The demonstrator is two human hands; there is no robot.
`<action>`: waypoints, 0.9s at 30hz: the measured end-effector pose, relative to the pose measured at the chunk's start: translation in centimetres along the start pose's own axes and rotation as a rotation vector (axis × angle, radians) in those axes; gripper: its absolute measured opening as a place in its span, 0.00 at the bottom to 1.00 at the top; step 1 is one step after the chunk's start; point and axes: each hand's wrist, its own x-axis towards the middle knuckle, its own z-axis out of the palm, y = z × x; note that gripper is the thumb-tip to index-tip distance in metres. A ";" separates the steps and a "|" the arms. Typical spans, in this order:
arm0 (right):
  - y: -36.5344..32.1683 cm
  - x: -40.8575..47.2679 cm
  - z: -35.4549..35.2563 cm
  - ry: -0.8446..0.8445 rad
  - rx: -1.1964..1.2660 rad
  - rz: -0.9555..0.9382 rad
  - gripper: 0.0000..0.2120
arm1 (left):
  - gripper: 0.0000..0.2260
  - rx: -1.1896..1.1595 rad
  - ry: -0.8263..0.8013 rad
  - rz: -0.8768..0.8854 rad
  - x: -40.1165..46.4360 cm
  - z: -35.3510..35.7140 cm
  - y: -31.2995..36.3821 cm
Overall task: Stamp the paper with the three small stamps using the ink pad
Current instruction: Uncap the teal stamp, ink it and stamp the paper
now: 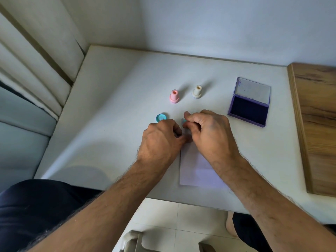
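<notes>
A white sheet of paper (195, 170) lies near the table's front edge. My right hand (209, 130) is closed on a small teal stamp (185, 121) over the paper's far end. My left hand (161, 137) rests with curled fingers at the paper's far left corner; whether it presses the paper is hidden. A round teal cap (161, 117) lies just beyond my left hand. A pink stamp (174, 96) and a cream stamp (197, 91) stand upright farther back. The purple ink pad (249, 110) lies open at the right.
The white table (112, 110) meets a wall at the back. A wooden board (316, 115) borders its right side. Pale curtains (36, 51) hang at the left. My dark-clothed legs and a tiled floor show below the front edge.
</notes>
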 end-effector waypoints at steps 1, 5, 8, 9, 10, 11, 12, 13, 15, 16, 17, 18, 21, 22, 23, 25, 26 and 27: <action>-0.1 0.0 -0.1 -0.006 0.000 -0.002 0.09 | 0.10 0.003 -0.002 0.004 0.0 0.0 0.0; -0.1 0.1 -0.4 -0.018 0.026 0.015 0.10 | 0.11 0.015 -0.009 0.016 0.0 0.0 -0.1; -0.1 0.1 -0.5 -0.021 0.020 -0.007 0.10 | 0.11 0.013 -0.009 0.016 0.0 0.1 -0.2; -0.1 0.1 -0.5 -0.024 0.019 -0.017 0.09 | 0.12 0.015 -0.010 0.017 0.0 0.1 -0.2; -0.1 0.1 -0.6 -0.027 0.017 -0.025 0.09 | 0.12 0.018 -0.010 0.018 0.0 0.1 -0.1; -0.2 0.1 -0.6 -0.031 0.017 -0.030 0.09 | 0.12 0.020 -0.009 0.020 0.0 0.1 -0.1; -0.2 0.1 -0.7 -0.033 0.019 -0.033 0.08 | 0.12 0.022 -0.007 0.025 0.0 0.1 -0.1; -0.2 0.1 -0.7 -0.032 0.024 -0.032 0.08 | 0.12 0.024 -0.005 0.030 0.0 0.1 -0.1; -0.2 0.1 -0.7 -0.027 0.033 -0.026 0.08 | 0.11 0.022 -0.005 0.037 -0.1 0.1 -0.1; -0.1 0.1 -0.6 -0.026 0.032 -0.024 0.08 | 0.11 0.017 -0.005 0.040 -0.1 0.0 -0.1; -0.1 0.1 -0.5 -0.023 0.029 -0.026 0.08 | 0.11 0.015 -0.006 0.041 -0.1 0.0 -0.2; -0.1 0.1 -0.5 -0.021 0.024 -0.030 0.07 | 0.11 0.014 -0.008 0.042 -0.1 0.1 -0.2; 0.1 0.2 -0.7 -0.031 0.031 -0.015 0.06 | 0.12 0.002 -0.008 0.031 -0.1 0.0 -0.3; 0.3 0.3 -0.8 -0.043 0.057 0.006 0.07 | 0.12 -0.009 -0.008 0.021 -0.1 0.1 -0.3; 0.4 0.4 -0.9 -0.061 0.107 0.045 0.09 | 0.13 -0.018 -0.008 0.009 0.0 0.1 -0.3; 0.7 0.7 -1.3 -0.095 0.245 0.148 0.11 | 0.13 -0.023 -0.011 -0.007 0.1 0.1 -0.4; 0.8 0.7 -1.4 -0.101 0.300 0.193 0.11 | 0.13 -0.019 -0.014 -0.010 0.2 0.1 -0.3; 0.8 0.8 -1.6 -0.104 0.341 0.232 0.11 | 0.13 -0.017 -0.017 -0.013 0.3 0.1 -0.3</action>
